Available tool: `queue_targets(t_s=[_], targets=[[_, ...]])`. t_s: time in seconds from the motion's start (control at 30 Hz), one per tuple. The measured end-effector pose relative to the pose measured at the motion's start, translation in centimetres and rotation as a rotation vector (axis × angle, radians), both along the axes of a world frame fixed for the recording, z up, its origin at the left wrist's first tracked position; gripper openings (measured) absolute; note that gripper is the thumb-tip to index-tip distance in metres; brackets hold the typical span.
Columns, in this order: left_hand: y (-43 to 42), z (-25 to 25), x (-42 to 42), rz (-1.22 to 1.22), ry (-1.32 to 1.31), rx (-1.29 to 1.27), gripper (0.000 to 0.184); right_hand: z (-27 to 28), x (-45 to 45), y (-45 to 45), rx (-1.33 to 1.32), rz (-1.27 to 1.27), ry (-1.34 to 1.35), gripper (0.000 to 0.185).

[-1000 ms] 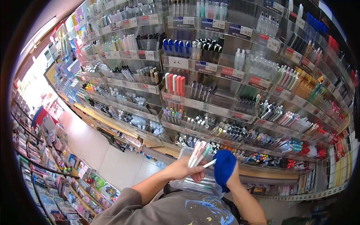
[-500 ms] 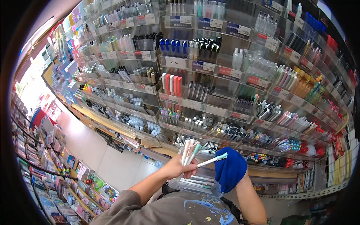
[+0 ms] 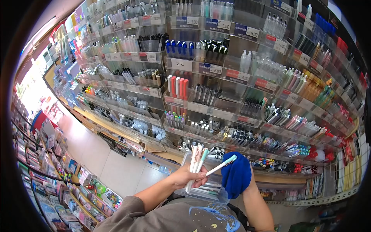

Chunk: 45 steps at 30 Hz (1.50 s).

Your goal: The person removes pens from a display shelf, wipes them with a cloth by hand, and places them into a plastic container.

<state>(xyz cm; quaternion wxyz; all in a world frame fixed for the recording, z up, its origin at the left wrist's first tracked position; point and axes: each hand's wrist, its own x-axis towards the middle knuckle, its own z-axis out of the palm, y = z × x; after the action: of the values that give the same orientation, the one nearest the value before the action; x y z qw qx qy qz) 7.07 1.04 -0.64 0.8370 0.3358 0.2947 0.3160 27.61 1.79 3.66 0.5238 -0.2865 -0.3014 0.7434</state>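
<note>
My left hand (image 3: 184,177) grips several slim pens (image 3: 196,160) with white barrels and pink or mint-green parts. One white pen with a mint end (image 3: 221,165) sticks out to the right, away from the bunch. Its mint end touches a blue cloth (image 3: 238,177). The cloth drapes over my right hand (image 3: 250,188) and hides its fingers, though the hand holds it up. Beneath both hands is a clear plastic box (image 3: 215,197), close against my body. More white pens (image 3: 211,188) lie inside it.
A tall display rack (image 3: 201,107) of clear bins, full of pens and markers with price tags (image 3: 181,64), rises in front of me. Low shelves of small goods (image 3: 83,201) stand at the lower left beside the tiled floor (image 3: 112,168). A wire grid (image 3: 349,170) is at the right.
The pens in my left hand have shifted to a more upright angle. The separate pen has tilted up slightly, and the blue cloth has moved a little, still at its mint end.
</note>
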Motion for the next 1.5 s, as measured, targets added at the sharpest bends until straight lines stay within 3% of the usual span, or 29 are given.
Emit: queue_targets(t_s=[0.2,0.43,0.53,0.73,1.03,1.33,1.43,1.47,1.5], targets=[[-0.7,1.1,1.7,0.031,0.202,0.136,0.015,-1.5,-0.3,0.3,0.195,-0.342,-0.450,0.025],[-1.0,1.5,2.5,0.121,0.223,0.200,0.014,-0.9,-0.8,0.0,0.161,-0.281,-0.384,0.014],[-1.1,1.6,2.7,0.114,0.223,0.197,0.014,-2.5,-0.3,0.6,0.508,-0.377,-0.609,0.007],[-1.4,1.9,3.0,0.076,0.234,0.204,0.016,-0.9,0.2,0.9,0.584,-0.544,-0.767,0.006],[-1.7,1.6,2.9,0.058,0.023,0.091,0.020,-1.4,1.7,1.5,0.290,-0.304,-0.307,0.039],[-1.5,1.3,2.8,-0.034,-0.197,-0.168,0.020,-0.9,2.2,1.4,0.120,-0.114,-0.094,0.035],[-1.3,0.8,2.6,-0.095,-0.311,-0.271,0.022,-1.2,2.2,1.3,0.005,-0.020,-0.044,0.032],[-1.3,0.5,2.6,-0.113,-0.348,-0.304,0.022,-1.9,2.1,1.1,-0.159,-0.011,0.016,0.028],[-1.2,0.2,2.5,-0.126,-0.386,-0.350,0.023,-2.1,1.7,1.0,-0.066,-0.022,-0.034,0.026]])
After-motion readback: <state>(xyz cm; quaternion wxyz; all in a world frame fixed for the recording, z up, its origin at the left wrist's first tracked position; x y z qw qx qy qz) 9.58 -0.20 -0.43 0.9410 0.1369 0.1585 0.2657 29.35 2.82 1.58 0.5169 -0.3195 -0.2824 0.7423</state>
